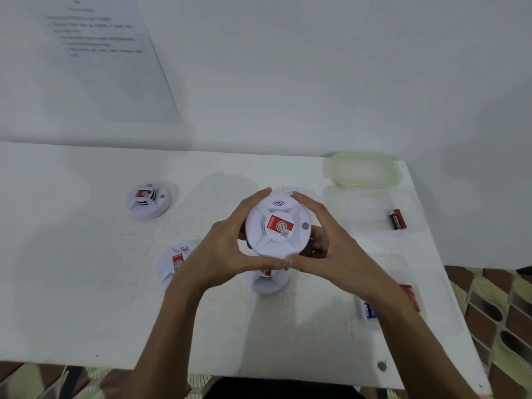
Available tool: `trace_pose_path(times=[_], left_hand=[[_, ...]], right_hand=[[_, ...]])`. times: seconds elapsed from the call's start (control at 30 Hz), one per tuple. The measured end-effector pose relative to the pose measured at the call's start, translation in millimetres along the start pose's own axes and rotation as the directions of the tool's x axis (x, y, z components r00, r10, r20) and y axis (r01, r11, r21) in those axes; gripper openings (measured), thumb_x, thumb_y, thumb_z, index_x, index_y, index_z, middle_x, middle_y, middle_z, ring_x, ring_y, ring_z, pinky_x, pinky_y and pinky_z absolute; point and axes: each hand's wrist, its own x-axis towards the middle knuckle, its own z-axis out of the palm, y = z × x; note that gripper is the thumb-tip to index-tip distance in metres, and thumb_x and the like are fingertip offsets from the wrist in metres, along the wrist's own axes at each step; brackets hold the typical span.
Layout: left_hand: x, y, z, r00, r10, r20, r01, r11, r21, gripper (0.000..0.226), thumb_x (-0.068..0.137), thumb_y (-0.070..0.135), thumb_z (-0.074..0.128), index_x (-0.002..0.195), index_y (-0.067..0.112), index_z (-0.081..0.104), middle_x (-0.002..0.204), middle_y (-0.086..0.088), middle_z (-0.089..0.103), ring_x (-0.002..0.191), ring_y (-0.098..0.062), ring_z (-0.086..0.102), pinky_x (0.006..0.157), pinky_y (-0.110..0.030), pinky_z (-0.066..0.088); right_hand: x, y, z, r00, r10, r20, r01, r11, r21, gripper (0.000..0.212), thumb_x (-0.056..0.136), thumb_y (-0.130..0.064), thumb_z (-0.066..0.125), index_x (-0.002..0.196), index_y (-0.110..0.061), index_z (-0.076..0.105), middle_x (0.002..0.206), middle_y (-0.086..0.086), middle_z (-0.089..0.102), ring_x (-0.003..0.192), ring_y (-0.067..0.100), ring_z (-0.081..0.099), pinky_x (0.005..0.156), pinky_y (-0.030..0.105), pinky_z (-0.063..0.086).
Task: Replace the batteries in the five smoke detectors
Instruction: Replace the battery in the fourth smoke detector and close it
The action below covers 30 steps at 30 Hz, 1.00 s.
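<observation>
From the head camera, looking down: both hands are up over the white table (86, 298), clamped on a round white plastic smoke detector with a red label (277, 226), held above the middle of the tabletop with its labelled face towards the camera.

The left hand (218, 251) wraps the left rim, fingers curled over the far edge and thumb running along the near edge. The right hand (328, 243) mirrors it on the right rim, fingers hooked over the far side. The two thumb tips meet at the near edge of the disc. Both forearms come up from the near edge, angled inwards, with the wrists well apart.

Right beneath the held unit, a second white round detector (267, 282) sits on the table, mostly hidden by the thumbs. A third detector (172, 263) lies to the near left, half covered by the left wrist. A fourth detector (148, 200) sits alone at the far left, well apart. Just a sliver of white and red (291, 193) peeks out behind the fingertips; I cannot tell what it is.

Off to the right: red-and-black cylindrical batteries (397, 219) lie near the table's right edge. Beyond them is a pale green translucent plastic box (362, 168) at the far right corner. A blue-and-white battery pack (368, 309) and a red packet (412, 296) show on either side of the right forearm.

A printed paper sheet (100, 53) hangs on the wall, far left, with its text blurred.
</observation>
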Motion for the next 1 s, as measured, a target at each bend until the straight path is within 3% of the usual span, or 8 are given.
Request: trace_pose_path(times=[0.07, 0.23, 0.37, 0.47, 0.63, 0.77, 1.0], left_hand=[[0, -10, -11, 0.999, -0.033, -0.016, 0.033, 0.999, 0.005, 0.098, 0.068, 0.024, 0.085, 0.146, 0.028, 0.026, 0.135, 0.027, 0.046, 0.120, 0.007, 0.047, 0.092, -0.011, 0.044], [7, -42, -52, 0.992, -0.110, -0.069, 0.112, 0.993, 0.025, 0.097, 0.062, 0.042, 0.086, 0.141, 0.034, 0.030, 0.132, 0.023, 0.049, 0.120, -0.001, 0.050, 0.095, -0.025, 0.047], [19, -66, -85, 0.987, -0.151, -0.051, 0.154, 0.986, 0.061, 0.093, 0.062, 0.039, 0.086, 0.137, 0.035, 0.032, 0.126, 0.027, 0.050, 0.113, 0.002, 0.052, 0.085, -0.014, 0.049], [33, -85, -101, 0.981, -0.191, -0.007, 0.191, 0.973, 0.127, 0.090, 0.065, 0.027, 0.087, 0.136, 0.037, 0.032, 0.119, 0.030, 0.048, 0.104, -0.006, 0.056, 0.074, -0.012, 0.050], [57, -118, -108, 0.969, -0.247, -0.006, 0.241, 0.937, 0.253, 0.094, 0.064, 0.027, 0.087, 0.140, 0.032, 0.033, 0.122, 0.010, 0.043, 0.089, -0.010, 0.056, 0.058, -0.007, 0.044], [65, -138, -108, 0.954, -0.298, 0.015, 0.278, 0.904, 0.326, 0.096, 0.061, 0.036, 0.087, 0.140, 0.034, 0.033, 0.120, 0.005, 0.039, 0.095, -0.013, 0.052, 0.072, -0.015, 0.043], [72, -161, -106, 0.948, -0.316, 0.040, 0.277, 0.881, 0.384, 0.100, 0.060, 0.045, 0.085, 0.142, 0.034, 0.030, 0.116, 0.000, 0.040, 0.101, -0.021, 0.050, 0.093, -0.038, 0.047]], right_hand=[[15, 2, 9, 1.000, 0.019, 0.002, -0.019, 0.999, -0.049, 0.094, 0.079, -0.015, 0.080, 0.147, -0.047, 0.024, 0.132, -0.009, 0.059, 0.104, 0.028, 0.066, 0.085, 0.049, 0.057], [66, 3, 39, 1.000, 0.005, 0.000, -0.005, 0.990, -0.141, 0.094, 0.078, -0.021, 0.082, 0.149, -0.038, 0.023, 0.140, -0.014, 0.050, 0.114, 0.007, 0.059, 0.091, 0.033, 0.056], [108, 7, 57, 1.000, 0.025, -0.002, -0.025, 0.984, -0.177, 0.094, 0.074, -0.026, 0.085, 0.148, -0.037, 0.026, 0.132, -0.009, 0.057, 0.109, 0.009, 0.061, 0.091, 0.029, 0.055], [135, 13, 64, 0.999, 0.040, -0.009, -0.041, 0.976, -0.216, 0.092, 0.073, -0.025, 0.086, 0.146, -0.034, 0.030, 0.132, -0.009, 0.058, 0.112, 0.012, 0.060, 0.092, 0.030, 0.055], [162, 30, 68, 0.996, 0.087, -0.014, -0.087, 0.944, -0.317, 0.088, 0.072, -0.033, 0.085, 0.144, -0.030, 0.033, 0.134, -0.007, 0.056, 0.115, 0.018, 0.058, 0.095, 0.035, 0.052], [173, 45, 71, 0.988, 0.148, -0.038, -0.152, 0.919, -0.364, 0.086, 0.073, -0.033, 0.084, 0.143, -0.028, 0.034, 0.128, -0.007, 0.057, 0.108, 0.015, 0.057, 0.087, 0.025, 0.045], [182, 56, 75, 0.972, 0.228, -0.052, -0.231, 0.891, -0.391, 0.089, 0.073, -0.035, 0.083, 0.145, -0.030, 0.030, 0.118, -0.012, 0.055, 0.104, 0.014, 0.057, 0.077, 0.022, 0.043]])
